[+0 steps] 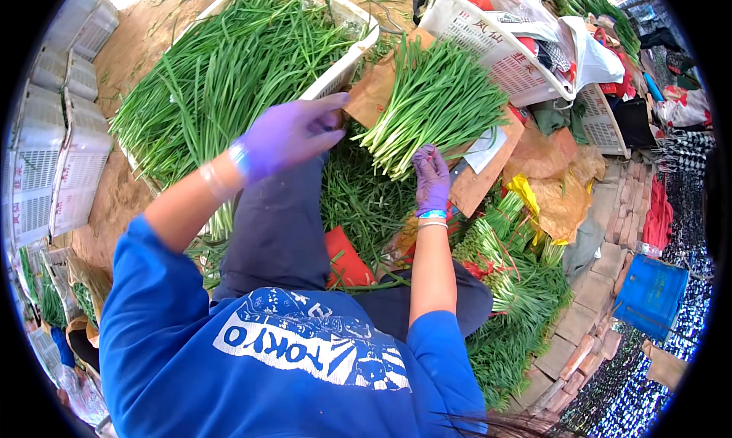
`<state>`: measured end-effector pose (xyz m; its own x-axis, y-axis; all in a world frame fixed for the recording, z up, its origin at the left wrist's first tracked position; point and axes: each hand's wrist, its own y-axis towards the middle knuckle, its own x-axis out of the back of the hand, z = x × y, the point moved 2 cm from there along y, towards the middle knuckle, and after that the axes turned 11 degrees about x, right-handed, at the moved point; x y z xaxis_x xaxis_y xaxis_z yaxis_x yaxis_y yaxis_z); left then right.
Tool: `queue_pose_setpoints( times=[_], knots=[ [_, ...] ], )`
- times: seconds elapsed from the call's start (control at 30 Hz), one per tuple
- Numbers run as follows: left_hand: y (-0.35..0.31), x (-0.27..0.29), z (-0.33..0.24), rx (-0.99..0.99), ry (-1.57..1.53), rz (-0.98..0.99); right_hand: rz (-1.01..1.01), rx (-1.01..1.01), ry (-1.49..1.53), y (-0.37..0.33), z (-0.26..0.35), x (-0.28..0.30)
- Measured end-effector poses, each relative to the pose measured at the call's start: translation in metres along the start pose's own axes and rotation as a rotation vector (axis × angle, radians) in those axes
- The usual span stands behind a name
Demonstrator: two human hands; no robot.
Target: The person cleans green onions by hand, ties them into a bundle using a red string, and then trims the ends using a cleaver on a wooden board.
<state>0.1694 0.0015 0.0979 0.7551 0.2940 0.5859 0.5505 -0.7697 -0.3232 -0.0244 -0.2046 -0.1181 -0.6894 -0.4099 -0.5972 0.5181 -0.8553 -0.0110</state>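
Observation:
A loose pile of garlic chives [438,106] lies on a brown board [372,95] in front of me, pale stem ends toward me. My left hand [293,137], in a purple glove and slightly blurred, hovers left of the pile by the board's edge. Its thumb and fingers are apart, with nothing between them. My right hand [433,180], also purple-gloved, is at the pile's near right edge by the stem ends. Its fingers are curled together; what they pinch, if anything, is hidden. A white paper slip [485,148] rests on the board to the right.
A white crate [347,60] heaped with chives stands at left. Another white crate [488,49] holds bags and cloth. Tied chive bundles [507,285] lie right of my knee, near a red piece [349,259]. Stacked crates [76,148] line the far left; a blue box [650,297] sits right.

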Motion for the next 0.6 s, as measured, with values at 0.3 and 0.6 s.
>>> queue_pose_setpoints(
  times=[0.3,0.6],
  knots=[
    [0.2,-0.114,0.072,0.137,0.509,0.046,-0.098,-0.06,-0.06,-0.005,0.019,-0.002],
    [0.212,-0.134,0.085,-0.061,0.786,0.036,-0.294,-0.028,0.095,-0.01,0.024,0.023]
  ],
)
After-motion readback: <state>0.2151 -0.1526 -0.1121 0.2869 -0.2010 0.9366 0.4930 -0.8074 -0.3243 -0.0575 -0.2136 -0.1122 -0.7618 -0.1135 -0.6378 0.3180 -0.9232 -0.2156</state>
